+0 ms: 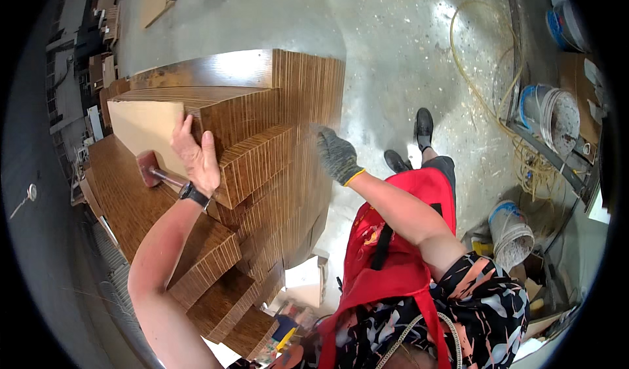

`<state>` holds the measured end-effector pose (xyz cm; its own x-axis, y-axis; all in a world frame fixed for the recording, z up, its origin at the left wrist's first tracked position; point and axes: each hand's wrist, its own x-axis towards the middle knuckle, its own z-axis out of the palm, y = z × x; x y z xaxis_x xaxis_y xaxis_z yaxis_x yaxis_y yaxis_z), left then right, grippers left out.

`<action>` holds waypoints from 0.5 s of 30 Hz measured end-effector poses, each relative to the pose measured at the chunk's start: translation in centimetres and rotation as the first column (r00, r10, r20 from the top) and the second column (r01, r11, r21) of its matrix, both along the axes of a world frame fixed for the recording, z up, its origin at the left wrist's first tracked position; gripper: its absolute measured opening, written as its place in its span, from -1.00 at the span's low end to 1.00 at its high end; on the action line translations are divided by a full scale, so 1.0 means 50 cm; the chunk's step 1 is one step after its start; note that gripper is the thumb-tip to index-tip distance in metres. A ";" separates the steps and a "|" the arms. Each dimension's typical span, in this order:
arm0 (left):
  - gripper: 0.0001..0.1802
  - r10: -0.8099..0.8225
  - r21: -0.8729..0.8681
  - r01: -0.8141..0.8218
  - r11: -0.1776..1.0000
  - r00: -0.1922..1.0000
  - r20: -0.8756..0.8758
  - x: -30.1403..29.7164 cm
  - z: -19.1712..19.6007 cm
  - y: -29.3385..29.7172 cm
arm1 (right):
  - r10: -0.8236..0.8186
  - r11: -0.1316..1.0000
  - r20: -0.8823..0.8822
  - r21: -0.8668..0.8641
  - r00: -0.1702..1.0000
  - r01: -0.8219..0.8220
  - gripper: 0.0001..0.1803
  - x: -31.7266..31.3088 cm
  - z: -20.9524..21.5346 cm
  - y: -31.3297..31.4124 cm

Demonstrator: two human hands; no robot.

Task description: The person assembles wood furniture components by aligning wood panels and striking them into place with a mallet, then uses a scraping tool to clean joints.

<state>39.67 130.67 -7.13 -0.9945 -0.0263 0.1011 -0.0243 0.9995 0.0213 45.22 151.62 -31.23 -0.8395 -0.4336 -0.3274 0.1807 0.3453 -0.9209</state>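
Two hands worked at one big stack of dark wooden boards [262, 172] in the head view, the only view we had. Our left hand [196, 156], bare and wearing a watch, lay spread flat on a pale board [141, 127] resting on top of the stack, fingers open and pressing down, pinching nothing. Just left of that hand, a mallet with a reddish head [147, 168] lay on a lower step of the stack, its handle running under our wrist. Our right hand [337, 156], in a grey glove, was held against the stack's striped right face; we could not tell whether its fingers were curled or flat. Right of the stack, on the concrete floor [393, 55], stood white buckets [550, 117] and a loose yellow hose [478, 81]. We judged the stacking well along: many boards were already piled in steps with edges lined up, while the pale board looked not yet squared to the rest, and the mallet lay unused.
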 end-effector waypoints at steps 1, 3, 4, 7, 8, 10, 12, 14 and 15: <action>-0.40 -0.015 -0.017 0.015 1.000 1.000 0.018 -0.009 0.002 0.000 | -0.010 1.000 0.018 -0.003 1.000 0.010 -0.46 0.000 0.001 -0.011; -0.41 -0.016 -0.037 0.018 0.999 0.999 0.040 -0.011 -0.004 -0.009 | -0.017 1.000 0.048 -0.011 0.999 0.018 -0.45 -0.002 0.011 -0.029; -0.41 -0.045 -0.076 0.048 0.996 0.998 0.050 -0.012 0.001 -0.013 | -0.055 0.996 0.002 0.076 0.998 0.055 -0.46 0.005 0.008 -0.047; -0.41 -0.107 -0.179 0.124 0.976 0.989 0.103 -0.016 0.005 -0.048 | -0.015 0.998 0.171 0.062 0.985 0.005 -0.48 -0.015 0.011 -0.079; -0.39 -0.112 -0.160 0.127 0.979 0.989 0.098 -0.018 0.003 -0.050 | -0.076 0.997 0.176 0.006 0.981 0.076 -0.50 -0.014 0.001 -0.097; -0.43 -0.108 -0.057 0.111 0.992 0.993 0.040 -0.021 -0.007 -0.059 | -0.202 0.970 0.198 -0.097 0.959 0.225 -0.52 -0.007 -0.015 -0.132; -0.47 -0.112 0.018 0.113 0.993 0.993 -0.026 -0.023 -0.013 -0.061 | -0.363 0.931 -0.073 -0.059 0.929 0.360 -0.54 0.018 -0.039 -0.171; -0.48 -0.077 0.027 0.078 0.997 0.996 -0.037 -0.019 -0.015 -0.057 | -0.444 0.895 -0.217 -0.072 0.869 0.439 -0.56 0.021 -0.052 -0.195; -0.49 -0.061 0.032 0.063 0.998 0.997 -0.043 -0.019 -0.017 -0.057 | -0.468 0.883 -0.217 -0.091 0.857 0.460 -0.56 0.021 -0.057 -0.207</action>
<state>38.71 127.81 -7.96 -0.9892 0.0313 0.1432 0.0394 0.9978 0.0542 46.26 141.28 -34.08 -0.9951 0.0172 -0.0969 0.0982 0.2406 -0.9656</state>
